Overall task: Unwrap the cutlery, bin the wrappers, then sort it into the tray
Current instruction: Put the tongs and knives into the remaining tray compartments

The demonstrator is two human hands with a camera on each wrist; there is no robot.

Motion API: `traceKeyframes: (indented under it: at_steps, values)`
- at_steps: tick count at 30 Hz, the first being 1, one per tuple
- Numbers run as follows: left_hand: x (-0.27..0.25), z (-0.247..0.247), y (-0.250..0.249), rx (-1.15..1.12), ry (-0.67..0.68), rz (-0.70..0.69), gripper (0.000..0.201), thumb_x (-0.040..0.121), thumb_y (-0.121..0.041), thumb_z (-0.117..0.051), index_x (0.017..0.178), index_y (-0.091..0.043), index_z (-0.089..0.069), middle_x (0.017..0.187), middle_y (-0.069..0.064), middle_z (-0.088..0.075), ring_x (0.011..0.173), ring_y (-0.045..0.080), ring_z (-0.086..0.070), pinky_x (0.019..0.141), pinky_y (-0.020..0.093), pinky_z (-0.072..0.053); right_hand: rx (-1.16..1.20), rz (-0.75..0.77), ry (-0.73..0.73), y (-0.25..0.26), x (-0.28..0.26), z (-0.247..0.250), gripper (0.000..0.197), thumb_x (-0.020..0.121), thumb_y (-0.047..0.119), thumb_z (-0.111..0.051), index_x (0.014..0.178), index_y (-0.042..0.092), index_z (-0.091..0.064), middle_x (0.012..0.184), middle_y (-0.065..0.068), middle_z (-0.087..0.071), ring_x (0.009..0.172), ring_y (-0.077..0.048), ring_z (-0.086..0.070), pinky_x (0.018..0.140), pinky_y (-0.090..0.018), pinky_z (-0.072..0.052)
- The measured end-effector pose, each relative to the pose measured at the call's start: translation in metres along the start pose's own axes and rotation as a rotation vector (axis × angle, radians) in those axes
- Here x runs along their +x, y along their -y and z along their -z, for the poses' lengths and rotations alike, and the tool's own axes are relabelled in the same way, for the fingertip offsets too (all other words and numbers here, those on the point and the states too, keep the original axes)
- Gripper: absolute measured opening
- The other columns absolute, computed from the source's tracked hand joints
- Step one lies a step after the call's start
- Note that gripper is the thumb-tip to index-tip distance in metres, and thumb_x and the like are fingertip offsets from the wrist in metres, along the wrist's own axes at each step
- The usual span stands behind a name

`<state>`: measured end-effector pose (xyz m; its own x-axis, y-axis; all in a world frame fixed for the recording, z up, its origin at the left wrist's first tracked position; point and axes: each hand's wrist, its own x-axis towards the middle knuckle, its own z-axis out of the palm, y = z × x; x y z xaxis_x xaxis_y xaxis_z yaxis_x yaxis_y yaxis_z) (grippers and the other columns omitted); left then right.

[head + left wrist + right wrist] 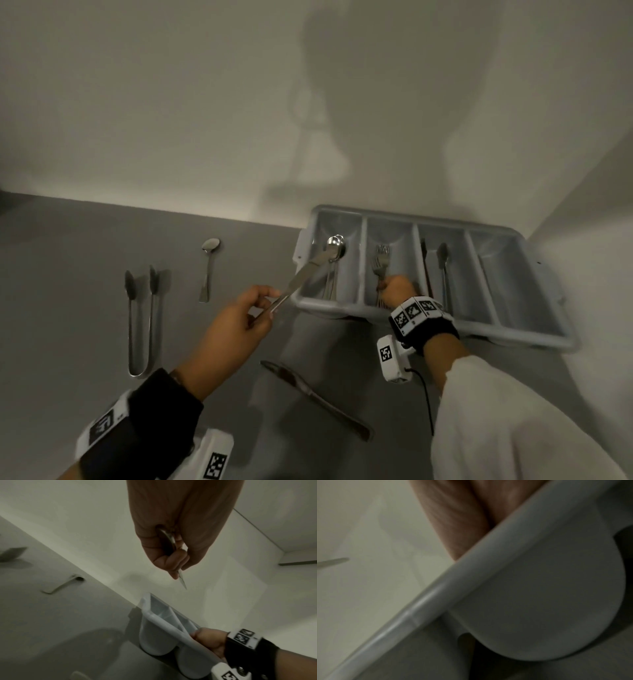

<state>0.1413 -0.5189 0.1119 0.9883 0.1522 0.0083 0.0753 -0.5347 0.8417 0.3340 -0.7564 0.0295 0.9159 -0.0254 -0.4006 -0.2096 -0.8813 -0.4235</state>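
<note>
Grey countertop (68, 308) meets a pale wall, and the four-compartment cutlery tray (534, 337) sits against that wall; I take the tray as reference. Its leftmost compartment holds spoons (334, 253), the second holds forks (380, 263), the third holds a pair of tongs (443, 263), and the rightmost shows only its bare floor.

My left hand (239, 325) hovers just left of the tray's near-left corner, thumb and fingers pinching the handle of a table knife (301, 277); its blade angles up over the spoon compartment. The left wrist view confirms the closed pinch on the knife.

My right hand (397, 287) reaches into the fork compartment from the tray's near rim, fingers curled, apparently around fork handles. The right wrist view is blurred and blocked by the tray rim, so I cannot confirm that grip.

Left of the tray, well apart, a teaspoon (208, 270) lies on the counter; further left lies a second pair of tongs (140, 322). Near the tray's front edge lies another table knife (315, 399).
</note>
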Motion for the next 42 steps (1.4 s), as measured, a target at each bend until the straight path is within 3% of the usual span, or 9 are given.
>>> traceKeyframes:
  at_steps: [5, 12, 15, 18, 21, 28, 31, 38, 42]
  values:
    - [0.024, -0.026, -0.039, 0.031, 0.113, -0.126, 0.036, 0.085, 0.007, -0.048, 0.104, -0.02, -0.063, 0.066, -0.01, -0.052, 0.055, -0.005, -0.055, 0.054, 0.003, -0.04, 0.163, 0.156, -0.106, -0.005, -0.027, 0.012, 0.028, 0.086, -0.003, -0.046, 0.109, 0.001, -0.061, 0.115, -0.021, -0.062, 0.106, -0.034, -0.057, 0.09, -0.034, -0.046]
    - [0.073, -0.106, -0.12, -0.031, 0.346, -0.269, 0.048, 0.087, 0.01, -0.04, 0.128, -0.012, -0.049, 0.076, -0.004, -0.048, 0.057, -0.003, -0.052, 0.059, -0.002, -0.039, 0.57, 0.268, -0.591, -0.091, -0.115, 0.033, 0.022, 0.085, -0.004, -0.05, 0.097, 0.006, -0.065, 0.1, -0.011, -0.066, 0.093, -0.017, -0.058, 0.088, -0.028, -0.044]
    - [0.093, -0.167, -0.149, -0.142, 0.457, -0.186, 0.049, 0.088, 0.01, -0.033, 0.13, -0.011, -0.047, 0.07, -0.001, -0.049, 0.06, 0.005, -0.049, 0.066, 0.016, -0.044, 0.575, 0.15, -0.668, -0.144, -0.155, 0.024, 0.025, 0.08, -0.005, -0.054, 0.093, 0.013, -0.066, 0.088, 0.0, -0.064, 0.086, -0.013, -0.059, 0.079, -0.019, -0.043]
    - [0.105, -0.233, -0.174, -0.269, 0.526, -0.075, 0.051, 0.087, 0.013, -0.031, 0.131, -0.01, -0.045, 0.089, 0.002, -0.054, 0.061, 0.01, -0.048, 0.067, 0.027, -0.046, 0.574, 0.092, -0.66, -0.193, -0.181, 0.012, 0.022, 0.08, 0.006, -0.054, 0.091, 0.02, -0.066, 0.083, 0.017, -0.058, 0.08, 0.003, -0.055, 0.075, -0.016, -0.04]
    - [0.115, -0.292, -0.188, -0.326, 0.519, -0.032, 0.054, 0.084, 0.017, -0.034, 0.129, -0.01, -0.045, 0.111, 0.004, -0.051, 0.067, 0.018, -0.054, 0.071, 0.035, -0.05, 0.561, -0.026, -0.676, -0.235, -0.199, 0.008, 0.029, 0.083, -0.005, -0.051, 0.087, 0.02, -0.065, 0.084, 0.005, -0.061, 0.084, -0.01, -0.057, 0.073, -0.017, -0.039]
    - [0.121, -0.39, -0.182, -0.11, 0.562, -0.026, 0.044, 0.085, 0.014, -0.032, 0.125, 0.001, -0.047, 0.133, 0.023, -0.049, 0.122, 0.037, -0.047, 0.098, 0.038, -0.042, 0.594, -0.22, -0.729, -0.291, -0.248, 0.008, 0.045, 0.082, -0.008, -0.049, 0.081, 0.035, -0.063, 0.088, 0.012, -0.063, 0.087, 0.0, -0.058, 0.084, -0.025, -0.047]
    - [0.128, -0.408, -0.171, 0.072, 0.627, -0.069, 0.042, 0.084, 0.012, -0.039, 0.124, 0.004, -0.05, 0.135, 0.022, -0.05, 0.126, 0.035, -0.045, 0.107, 0.035, -0.033, 0.589, -0.252, -0.721, -0.303, -0.257, 0.001, 0.046, 0.081, -0.002, -0.049, 0.077, 0.042, -0.058, 0.086, 0.017, -0.063, 0.084, 0.007, -0.058, 0.084, -0.023, -0.048]
    - [0.136, -0.41, -0.167, 0.372, 0.829, -0.169, 0.029, 0.089, -0.012, -0.047, 0.111, 0.0, -0.063, 0.123, 0.021, -0.059, 0.113, 0.036, -0.052, 0.104, 0.04, -0.041, 0.544, -0.28, -0.552, -0.299, -0.254, -0.006, 0.032, 0.082, -0.005, -0.048, 0.096, 0.016, -0.069, 0.095, 0.008, -0.06, 0.093, -0.009, -0.056, 0.084, -0.021, -0.042]
    - [0.129, -0.385, -0.171, 0.198, 0.812, -0.204, 0.03, 0.09, -0.008, -0.046, 0.115, -0.003, -0.06, 0.125, 0.016, -0.059, 0.097, 0.022, -0.058, 0.087, 0.013, -0.044, 0.498, -0.202, -0.463, -0.274, -0.242, -0.006, 0.029, 0.085, 0.0, -0.048, 0.096, 0.018, -0.067, 0.092, 0.01, -0.06, 0.089, -0.006, -0.055, 0.078, -0.015, -0.04]
